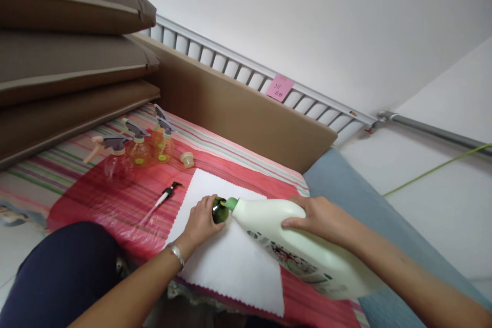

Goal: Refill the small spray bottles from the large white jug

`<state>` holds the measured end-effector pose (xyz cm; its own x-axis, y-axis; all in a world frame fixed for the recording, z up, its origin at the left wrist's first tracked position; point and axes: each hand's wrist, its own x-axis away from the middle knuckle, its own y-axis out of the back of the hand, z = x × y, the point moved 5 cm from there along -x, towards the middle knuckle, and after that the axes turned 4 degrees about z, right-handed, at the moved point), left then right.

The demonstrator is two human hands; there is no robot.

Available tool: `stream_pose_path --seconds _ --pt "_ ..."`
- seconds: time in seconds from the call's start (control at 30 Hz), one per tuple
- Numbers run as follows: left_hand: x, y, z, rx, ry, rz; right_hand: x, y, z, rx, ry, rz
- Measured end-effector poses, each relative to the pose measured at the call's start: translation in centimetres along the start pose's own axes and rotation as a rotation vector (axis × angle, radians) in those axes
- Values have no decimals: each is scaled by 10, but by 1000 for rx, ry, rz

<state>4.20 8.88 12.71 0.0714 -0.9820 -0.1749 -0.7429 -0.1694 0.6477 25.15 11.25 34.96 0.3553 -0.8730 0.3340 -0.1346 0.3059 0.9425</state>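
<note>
Fingers: left [200, 220] wraps green bottle [220, 211] | right [319, 218] grips white jug [292, 246], tipped, spout toward bottle

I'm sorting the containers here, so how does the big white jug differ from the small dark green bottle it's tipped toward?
The white jug is far larger than the green bottle. The jug is opaque white with a printed label and a light green spout; the green bottle is dark and glossy. The jug lies tilted, spout at the bottle's mouth, while the bottle stands on the white cloth. The right hand grips the jug; the left hand steadies the bottle. Both are held.
</note>
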Motion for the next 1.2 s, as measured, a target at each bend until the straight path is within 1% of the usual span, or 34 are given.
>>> stream_pose_path --seconds 1.2 --pt "-1 1 0 5 -6 -1 -3 0 -1 -25 -15 20"
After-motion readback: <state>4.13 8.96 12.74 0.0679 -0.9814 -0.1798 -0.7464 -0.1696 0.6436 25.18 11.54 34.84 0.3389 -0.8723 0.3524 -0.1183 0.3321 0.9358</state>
